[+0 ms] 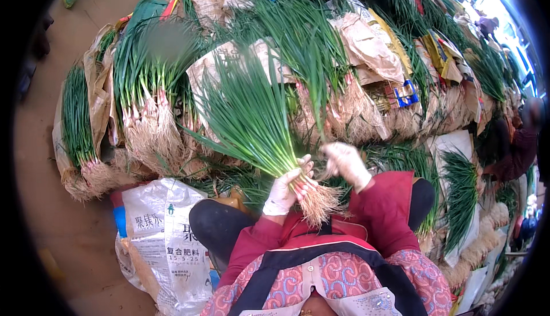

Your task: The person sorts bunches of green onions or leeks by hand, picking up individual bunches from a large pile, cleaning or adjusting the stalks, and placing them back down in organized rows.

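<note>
"Where do we see the bunch of onions [264, 141]?"
"Over our lap [395, 185], our left hand [290, 184] clasped round its lower stems [285, 165]."
"How does it look to us?"
"Long green leaves [243, 110] fan up and leftward; below the hand come pinkish bulbs [305, 190] and shaggy tan roots [321, 205]."
"Our right hand [345, 162]?"
"Blurred, near the left; we can't tell whether it grips anything."
</note>
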Tool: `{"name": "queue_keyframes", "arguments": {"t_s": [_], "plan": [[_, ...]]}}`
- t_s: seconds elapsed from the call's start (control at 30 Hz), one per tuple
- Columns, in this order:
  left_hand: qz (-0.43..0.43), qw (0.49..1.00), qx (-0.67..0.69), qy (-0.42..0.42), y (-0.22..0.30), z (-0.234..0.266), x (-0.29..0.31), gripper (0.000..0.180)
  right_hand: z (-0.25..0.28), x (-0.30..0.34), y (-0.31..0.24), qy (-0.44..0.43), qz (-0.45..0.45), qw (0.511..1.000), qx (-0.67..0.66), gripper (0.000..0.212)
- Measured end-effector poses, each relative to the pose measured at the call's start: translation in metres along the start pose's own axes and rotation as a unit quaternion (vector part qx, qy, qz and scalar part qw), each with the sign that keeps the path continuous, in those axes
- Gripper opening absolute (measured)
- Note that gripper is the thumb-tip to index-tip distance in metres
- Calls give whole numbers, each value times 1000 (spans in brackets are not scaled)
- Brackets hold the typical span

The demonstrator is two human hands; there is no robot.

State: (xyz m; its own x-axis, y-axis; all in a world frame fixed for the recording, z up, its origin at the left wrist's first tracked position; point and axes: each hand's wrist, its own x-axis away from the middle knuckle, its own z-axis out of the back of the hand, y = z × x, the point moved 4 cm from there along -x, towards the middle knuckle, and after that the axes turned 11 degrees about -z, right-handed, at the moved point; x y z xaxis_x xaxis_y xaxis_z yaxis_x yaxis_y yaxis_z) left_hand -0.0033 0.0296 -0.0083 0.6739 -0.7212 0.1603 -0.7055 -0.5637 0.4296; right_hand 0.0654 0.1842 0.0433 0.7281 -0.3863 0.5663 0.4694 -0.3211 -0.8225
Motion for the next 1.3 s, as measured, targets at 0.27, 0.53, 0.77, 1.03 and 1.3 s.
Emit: {"name": "queue_keyframes", "arguments": {"t_s": [0.27,0.53,0.77,1.03,1.3], "plan": [[34,998,-25,39,-9,10,1,25,-27,-1,12,168,366,767,500,20],[25,999,-23,42,-6,16,5,21,-56,-40,33,-64,13,997,28,24],[-3,1000,6,21,-6,13,5,32,-29,-77,99,74,97,898,422,34],[16,999,29,-15,1,-13,4,49,33,-79,-23,388,200,794,422,25],[24,1000,4,8,3,5,4,37,21,-45,-37,272,127,892,339,25]]}}
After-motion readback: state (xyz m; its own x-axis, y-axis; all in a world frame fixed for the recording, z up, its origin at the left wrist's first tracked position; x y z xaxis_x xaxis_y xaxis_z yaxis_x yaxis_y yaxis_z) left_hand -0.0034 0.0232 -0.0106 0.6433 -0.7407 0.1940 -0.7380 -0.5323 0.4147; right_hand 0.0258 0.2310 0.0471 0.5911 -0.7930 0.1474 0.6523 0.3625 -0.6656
